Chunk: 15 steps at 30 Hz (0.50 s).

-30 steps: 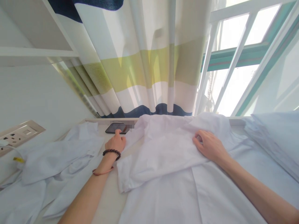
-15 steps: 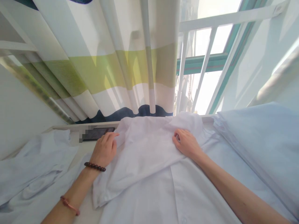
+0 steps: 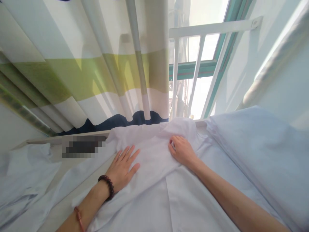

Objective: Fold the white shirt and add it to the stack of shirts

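Note:
A white shirt [image 3: 154, 193] lies spread on the surface in front of me, its upper part folded over towards the window. My left hand [image 3: 123, 169], with a dark bead bracelet at the wrist, lies flat on the folded part with fingers stretched and apart. My right hand [image 3: 182, 150] rests on the shirt near the collar, fingers curled down onto the cloth, possibly pinching a fold. A blurred dark object [image 3: 83, 146] lies beyond my left hand by the sill.
More white garments [image 3: 24, 174] lie crumpled at the left. A pale blue stack of cloth [image 3: 260, 151] rises at the right. A striped curtain [image 3: 96, 71] hangs behind, beside a window with white bars [image 3: 198, 64].
My left hand left the dark object, moved right onto the shirt and opened flat. The view swung to the right; my right hand stayed on the cloth near the collar.

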{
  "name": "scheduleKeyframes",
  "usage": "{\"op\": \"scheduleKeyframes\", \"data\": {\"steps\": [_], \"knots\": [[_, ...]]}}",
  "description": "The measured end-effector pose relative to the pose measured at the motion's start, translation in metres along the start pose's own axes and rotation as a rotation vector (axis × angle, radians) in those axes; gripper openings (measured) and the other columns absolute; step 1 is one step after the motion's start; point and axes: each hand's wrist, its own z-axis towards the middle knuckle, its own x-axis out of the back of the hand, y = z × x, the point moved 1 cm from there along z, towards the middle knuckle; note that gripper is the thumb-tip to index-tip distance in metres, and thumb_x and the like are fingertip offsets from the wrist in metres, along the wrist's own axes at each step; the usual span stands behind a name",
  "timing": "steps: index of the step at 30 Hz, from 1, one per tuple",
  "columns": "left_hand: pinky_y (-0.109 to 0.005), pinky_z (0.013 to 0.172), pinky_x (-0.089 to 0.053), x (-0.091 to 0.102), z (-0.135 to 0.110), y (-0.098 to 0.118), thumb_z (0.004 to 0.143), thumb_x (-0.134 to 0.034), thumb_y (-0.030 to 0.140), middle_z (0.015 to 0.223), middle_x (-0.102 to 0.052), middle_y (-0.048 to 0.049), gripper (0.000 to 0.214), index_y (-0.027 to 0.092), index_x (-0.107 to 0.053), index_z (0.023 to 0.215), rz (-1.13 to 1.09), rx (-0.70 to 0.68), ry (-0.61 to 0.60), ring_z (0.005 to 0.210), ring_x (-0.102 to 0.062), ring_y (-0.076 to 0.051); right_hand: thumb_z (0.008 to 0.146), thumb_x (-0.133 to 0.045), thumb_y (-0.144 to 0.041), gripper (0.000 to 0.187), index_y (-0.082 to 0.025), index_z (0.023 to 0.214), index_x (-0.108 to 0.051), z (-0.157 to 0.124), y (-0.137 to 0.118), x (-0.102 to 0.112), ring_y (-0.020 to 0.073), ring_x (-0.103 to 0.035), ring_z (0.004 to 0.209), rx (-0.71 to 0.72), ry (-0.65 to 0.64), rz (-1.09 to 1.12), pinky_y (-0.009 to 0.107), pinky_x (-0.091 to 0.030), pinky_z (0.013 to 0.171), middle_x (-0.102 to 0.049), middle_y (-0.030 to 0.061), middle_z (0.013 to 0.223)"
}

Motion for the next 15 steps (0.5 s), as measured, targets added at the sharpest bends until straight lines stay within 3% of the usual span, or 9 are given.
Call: {"op": "scheduleKeyframes", "data": {"steps": [4, 7, 9, 12, 15], "knots": [[-0.049, 0.111, -0.029, 0.018, 0.005, 0.002, 0.090, -0.039, 0.047, 0.151, -0.039, -0.0055, 0.055, 0.030, -0.043, 0.143, -0.029, 0.025, -0.096, 0.137, -0.038, -0.029, 0.093, -0.042, -0.023, 0.021, -0.017, 0.100, -0.061, -0.008, -0.002, 0.009, 0.0212, -0.057, 0.090, 0.009, -0.054, -0.036, 0.030, -0.038, 0.080, -0.065, 0.0074, 0.095], [-0.047, 0.105, -0.036, 0.043, 0.035, 0.018, 0.085, -0.048, 0.040, 0.131, -0.059, -0.0100, 0.040, 0.026, -0.065, 0.119, 0.031, 0.058, -0.120, 0.122, -0.051, -0.029, 0.092, -0.043, -0.021, 0.025, -0.016, 0.107, -0.062, -0.011, 0.006, 0.023, 0.0207, -0.058, 0.093, -0.013, -0.125, -0.008, 0.028, -0.041, 0.083, -0.065, 0.0087, 0.101], [-0.045, 0.103, -0.038, 0.057, 0.066, 0.041, 0.087, -0.046, 0.035, 0.126, -0.059, -0.0131, 0.032, 0.020, -0.070, 0.103, 0.088, 0.018, -0.036, 0.118, -0.053, -0.030, 0.091, -0.043, -0.020, 0.032, -0.013, 0.117, -0.059, -0.014, 0.018, 0.031, 0.0228, -0.057, 0.102, -0.082, -0.082, -0.042, 0.030, -0.041, 0.090, -0.064, 0.0118, 0.112], [-0.041, 0.108, -0.035, 0.059, 0.117, 0.089, 0.092, -0.040, 0.027, 0.133, -0.054, -0.0134, 0.036, 0.016, -0.061, 0.120, 0.012, -0.196, 0.132, 0.123, -0.049, -0.026, 0.093, -0.042, -0.026, 0.048, -0.005, 0.136, -0.047, -0.023, 0.038, 0.036, 0.0295, -0.043, 0.128, -0.196, -0.025, -0.160, 0.038, -0.032, 0.106, -0.048, 0.0179, 0.140], [-0.045, 0.115, -0.025, 0.046, 0.159, 0.135, 0.093, -0.040, 0.023, 0.142, -0.047, -0.0128, 0.038, 0.014, -0.055, 0.127, -0.031, -0.370, 0.224, 0.136, -0.036, -0.027, 0.096, -0.036, -0.036, 0.061, 0.002, 0.145, -0.034, -0.037, 0.051, 0.032, 0.0312, -0.025, 0.142, -0.277, -0.123, -0.208, 0.041, -0.022, 0.114, -0.029, 0.0203, 0.154]]}}
